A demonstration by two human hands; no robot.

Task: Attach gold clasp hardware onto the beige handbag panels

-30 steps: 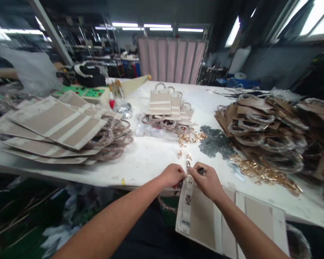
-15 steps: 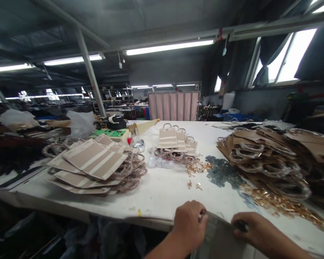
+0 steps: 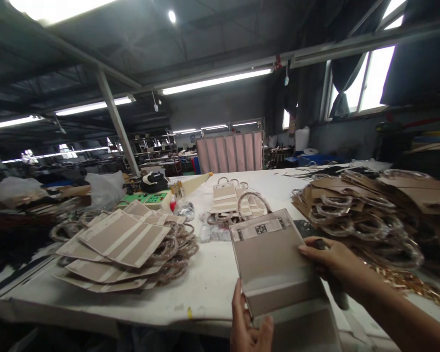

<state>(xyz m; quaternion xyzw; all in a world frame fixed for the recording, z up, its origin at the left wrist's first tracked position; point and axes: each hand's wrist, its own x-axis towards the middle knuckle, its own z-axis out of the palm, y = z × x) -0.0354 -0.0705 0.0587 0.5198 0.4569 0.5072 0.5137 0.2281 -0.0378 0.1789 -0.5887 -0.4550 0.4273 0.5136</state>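
A taupe bag panel is held up in front of me, tilted over the table's front edge. It has a wrapped loop handle at its top and small dark metal fittings along its upper band. My left hand grips the panel's lower left edge, thumb in front and fingers behind. My right hand pinches its right edge. A dark-handled tool is also in the right hand; its working end cannot be made out.
Stacked bag panels with handles lie to the left. More panels lie at mid-table beside plastic wrap. Brown pieces with wrapped handles are heaped at right, near gold metal parts. A green-topped machine stands behind.
The panel, low at the table edge before, is now raised into full view. My left hand has gone from a fist to holding its left edge. My right hand has moved up. The view has shifted.
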